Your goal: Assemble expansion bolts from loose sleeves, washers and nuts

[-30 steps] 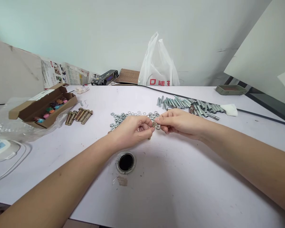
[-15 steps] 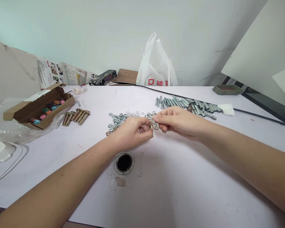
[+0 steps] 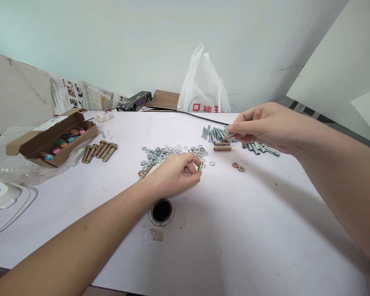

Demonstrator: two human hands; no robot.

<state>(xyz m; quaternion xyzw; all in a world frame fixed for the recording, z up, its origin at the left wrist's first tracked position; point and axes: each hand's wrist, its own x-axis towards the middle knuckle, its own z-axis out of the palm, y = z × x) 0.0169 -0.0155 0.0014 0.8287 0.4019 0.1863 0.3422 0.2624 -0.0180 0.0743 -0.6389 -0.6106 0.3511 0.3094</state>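
Observation:
My left hand (image 3: 183,174) is closed around a gold-coloured bolt (image 3: 200,166); only its short end shows past the fingertips. To its left lie silver flange nuts (image 3: 154,157) and a gold-coloured rod (image 3: 146,172), partly behind the wrist. Loose washers (image 3: 199,151) are spread just beyond the fingers. My right hand (image 3: 262,125) is raised over the silver metal sleeves (image 3: 214,133), thumb and fingers pinched. Something small and pale is at its fingertips, too hidden to name. Below it are two copper-coloured tubes (image 3: 222,149) and two copper-coloured nuts (image 3: 238,166).
Assembled gold-coloured bolts (image 3: 100,151) lie left, beside an open cardboard box (image 3: 37,154) on clear plastic wrap. A round hole with a metal rim (image 3: 152,222) is in the table's front part. A white plastic bag (image 3: 203,92) and a black cable (image 3: 200,117) are at the back.
My right hand has moved away from the left, rightward and up to over the sleeves, uncovering the copper-coloured tubes and nuts. My left hand has stayed nearly in place, still holding the bolt.

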